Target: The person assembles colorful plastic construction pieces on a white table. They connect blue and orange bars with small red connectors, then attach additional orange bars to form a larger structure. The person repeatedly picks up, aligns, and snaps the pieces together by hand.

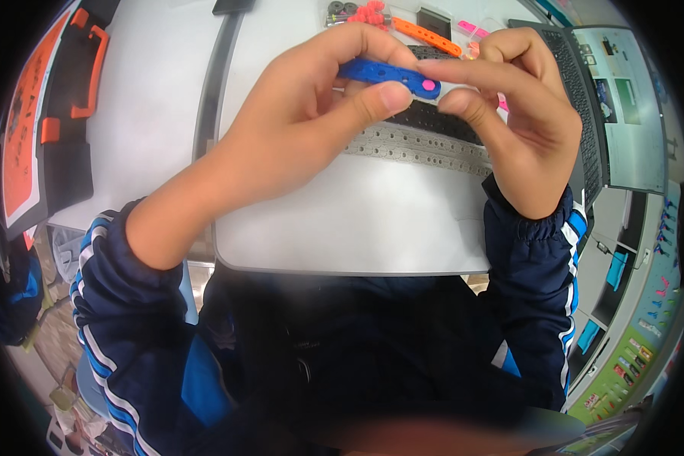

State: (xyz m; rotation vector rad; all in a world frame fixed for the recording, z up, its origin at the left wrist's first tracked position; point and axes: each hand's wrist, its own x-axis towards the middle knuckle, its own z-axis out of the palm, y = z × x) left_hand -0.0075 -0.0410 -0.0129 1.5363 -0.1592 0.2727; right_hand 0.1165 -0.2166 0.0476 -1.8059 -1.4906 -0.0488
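While the left hand (pixel 304 114) grips a blue perforated beam (pixel 376 72) between thumb and curled fingers, the right hand (pixel 528 125) works at its right end, above a white tabletop (pixel 342 220). The left thumb presses the beam's near side, with the forefinger arched over the far side. A pink hexagonal peg head (pixel 429 85) sits in the beam near its right tip. The right thumb and forefinger stand parted around that end, the forefinger reaching to the far edge close to the peg head and the thumb just beside the tip; whether either makes contact cannot be told. The other right fingers are loosely bent.

Beneath the raised beam lie gray perforated strips (pixel 410 147), with a black perforated strip (pixel 433 121) just beyond them. Farther back rest an orange perforated beam (pixel 427 36) and a cluster of coral-pink pieces (pixel 370 14). An open laptop (pixel 631 114) stands at right, and a black-and-orange case (pixel 68 167) at far left. Navy sleeves (pixel 129 296) with blue and white stripes cover the person's arms.
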